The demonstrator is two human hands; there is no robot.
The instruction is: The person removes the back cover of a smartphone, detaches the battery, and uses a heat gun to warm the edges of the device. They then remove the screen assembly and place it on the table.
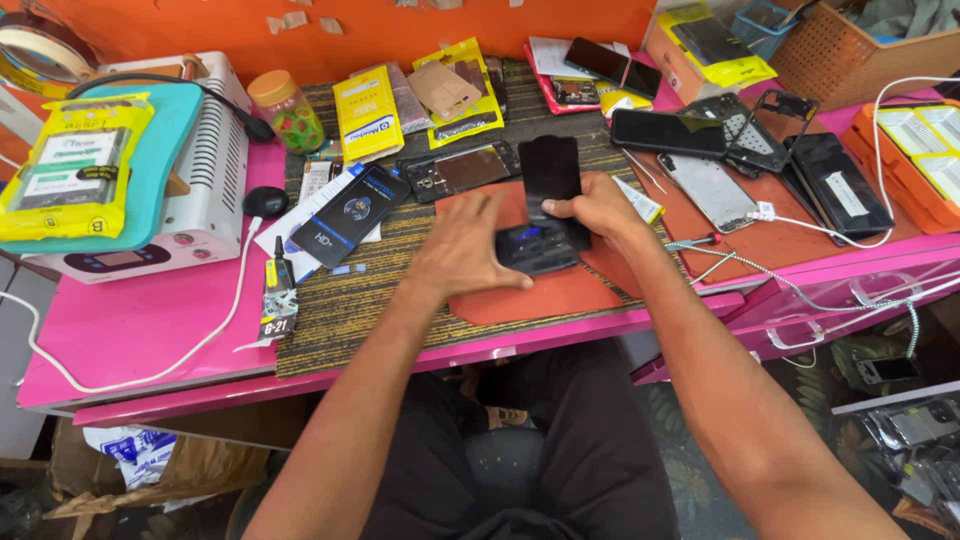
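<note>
Head view of a pink workbench (140, 330); the left hand (465, 250) lies flat and spread, its fingers pressing on the near left part of a dark phone (535, 250) that rests on an orange mat (540, 295) over a striped brown mat (370, 300); the right hand (590, 205) pinches the right edge of a black screen panel (550, 175) between thumb and fingers. The phone sits at the middle of the bench, just near of the panel, which is raised at its far end and tilted over the phone; whether the panel's near edge touches the phone cannot be told. The panel's long axis runs near to far, leaning slightly right at the far end; the phone's long axis appears to run roughly left to right, partly hidden by the hands. Risks, as judged: the thin panel may flex or crack under a one-sided pinch; it may settle askew on the phone if lowered while tilted; the tweezers (640, 170) and loose phones (670, 130) on the right lie close to the forearm and could be swept off.
</note>
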